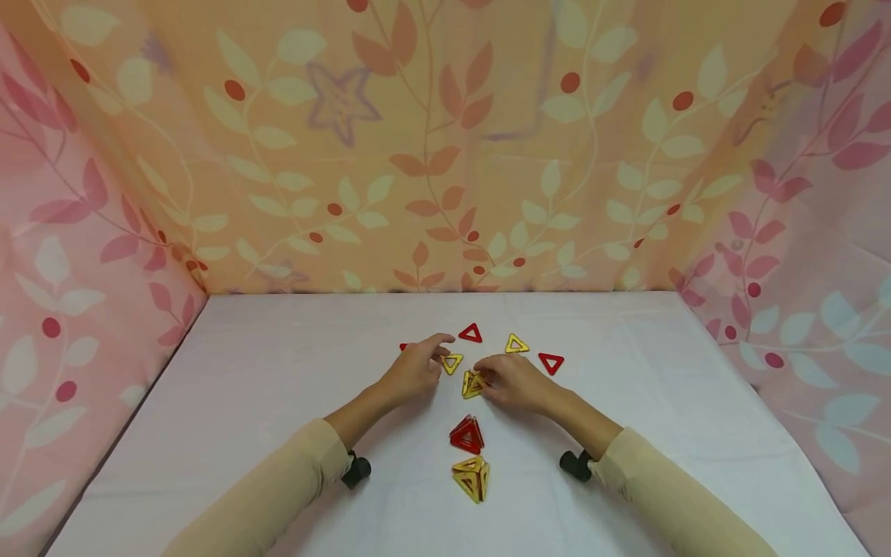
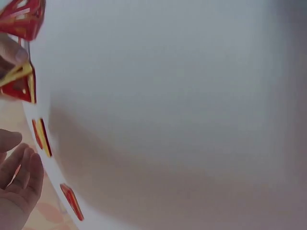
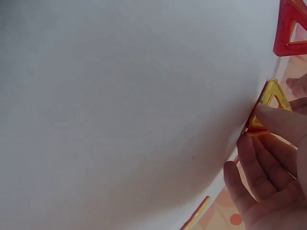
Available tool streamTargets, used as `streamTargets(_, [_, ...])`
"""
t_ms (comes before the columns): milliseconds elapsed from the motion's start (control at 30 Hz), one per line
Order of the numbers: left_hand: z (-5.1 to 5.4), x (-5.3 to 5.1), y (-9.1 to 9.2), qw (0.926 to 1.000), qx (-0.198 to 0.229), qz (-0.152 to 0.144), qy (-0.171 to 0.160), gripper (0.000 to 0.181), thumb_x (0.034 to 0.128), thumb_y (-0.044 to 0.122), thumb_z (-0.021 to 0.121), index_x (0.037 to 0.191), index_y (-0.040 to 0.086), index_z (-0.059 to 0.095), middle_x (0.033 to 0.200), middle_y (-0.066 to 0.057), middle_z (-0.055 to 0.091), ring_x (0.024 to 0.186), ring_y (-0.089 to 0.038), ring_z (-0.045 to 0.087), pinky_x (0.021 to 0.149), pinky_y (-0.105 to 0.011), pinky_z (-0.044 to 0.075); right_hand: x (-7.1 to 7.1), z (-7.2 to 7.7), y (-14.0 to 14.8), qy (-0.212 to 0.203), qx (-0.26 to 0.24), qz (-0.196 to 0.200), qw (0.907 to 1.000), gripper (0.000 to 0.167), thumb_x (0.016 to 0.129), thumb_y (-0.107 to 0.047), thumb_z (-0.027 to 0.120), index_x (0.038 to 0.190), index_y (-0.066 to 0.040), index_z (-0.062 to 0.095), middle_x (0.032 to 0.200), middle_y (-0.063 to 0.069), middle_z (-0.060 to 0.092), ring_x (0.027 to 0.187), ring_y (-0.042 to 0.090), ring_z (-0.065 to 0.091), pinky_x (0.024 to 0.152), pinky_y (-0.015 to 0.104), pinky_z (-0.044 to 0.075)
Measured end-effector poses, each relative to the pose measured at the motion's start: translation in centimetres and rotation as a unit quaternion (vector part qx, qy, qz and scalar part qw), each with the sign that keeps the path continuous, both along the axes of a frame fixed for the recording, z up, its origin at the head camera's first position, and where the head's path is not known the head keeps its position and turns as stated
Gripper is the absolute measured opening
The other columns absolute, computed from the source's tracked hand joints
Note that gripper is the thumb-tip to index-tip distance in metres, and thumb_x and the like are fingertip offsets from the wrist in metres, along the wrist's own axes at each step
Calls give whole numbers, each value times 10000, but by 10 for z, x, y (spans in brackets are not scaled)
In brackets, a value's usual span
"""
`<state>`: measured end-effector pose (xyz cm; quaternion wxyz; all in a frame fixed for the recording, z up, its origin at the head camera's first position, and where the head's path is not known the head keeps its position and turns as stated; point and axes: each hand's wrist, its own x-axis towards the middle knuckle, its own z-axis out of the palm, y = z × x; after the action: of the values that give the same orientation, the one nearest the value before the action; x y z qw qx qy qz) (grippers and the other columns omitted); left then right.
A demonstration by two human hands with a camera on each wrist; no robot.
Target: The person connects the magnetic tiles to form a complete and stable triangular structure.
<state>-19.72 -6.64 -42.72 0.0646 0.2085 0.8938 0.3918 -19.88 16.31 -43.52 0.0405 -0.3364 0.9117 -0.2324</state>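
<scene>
My right hand [image 1: 518, 383] pinches a small assembly of triangular magnetic tiles [image 1: 472, 384], yellow with red showing, near the middle of the table. In the right wrist view, the thumb presses on its yellow tile [image 3: 272, 87] and the other fingers lie below. My left hand [image 1: 415, 367] hovers beside a flat yellow triangle tile [image 1: 452, 363], its fingers loosely bent and holding nothing. Closer to me stand a red pyramid [image 1: 466, 435] and a yellow pyramid [image 1: 472, 478] made of such tiles.
Behind the hands lie a red triangle [image 1: 471, 333], a yellow triangle [image 1: 516, 343] and another red triangle [image 1: 551, 363]. A red tile [image 1: 404, 347] is mostly hidden by the left hand. Patterned curtains [image 1: 431, 155] surround the white tabletop [image 1: 278, 340].
</scene>
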Motion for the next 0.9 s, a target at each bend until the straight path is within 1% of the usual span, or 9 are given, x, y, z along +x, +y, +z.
streamTargets(100, [-1,-6,-2,9999,-138,48,26,523,916,-93,544,1410,75,510,1269,-152,654,1211,-302,584,1025,-476,462,0,2,-1,-56,125,-36,9999,354,859,-108,770,1188,-5,690,1085,58,720,922,129,639,864,327,547])
streamTargets(233, [-5,-13,-2,9996,-293,39,25,520,919,-91,557,1409,76,513,1268,-152,655,1224,-311,573,1046,-477,444,0,3,-4,-89,230,-52,9997,351,869,-129,767,1187,-1,692,1092,64,721,925,134,641,870,331,546])
streamTargets(400, [-7,-17,1,9993,-336,-80,130,497,905,-105,556,1376,52,537,1214,-140,682,1170,-282,613,1015,-441,477,1,5,-4,-54,196,-17,9998,333,876,-126,762,1172,12,695,1096,78,723,949,156,661,878,353,548])
streamTargets(533, [-7,-18,3,9988,-413,-154,208,487,899,-102,575,1366,27,534,1187,-153,692,1132,-276,641,982,-431,503,2,5,-4,-52,156,15,9999,340,878,-135,763,1178,11,694,1106,80,722,967,165,665,890,361,546])
streamTargets(700, [-7,-17,4,9976,-661,-47,211,522,904,-52,636,1400,53,511,1176,-127,703,1147,-281,626,995,-433,493,2,5,-3,-47,104,8,9999,344,879,-138,763,1183,7,693,1110,79,721,964,163,664,889,355,548])
streamTargets(767, [-8,-17,3,9964,-814,4,242,528,903,-36,657,1402,67,519,1169,-105,706,1130,-272,616,987,-425,497,2,4,-2,-48,83,14,10000,343,879,-137,763,1183,8,693,1112,81,721,965,165,666,888,356,548])
streamTargets(900, [-10,-14,1,9947,-987,58,293,532,900,-37,663,1400,86,531,1160,-80,706,1084,-240,618,967,-398,509,2,3,-2,-63,70,14,10000,344,879,-135,763,1184,9,692,1119,84,720,971,169,668,891,359,548])
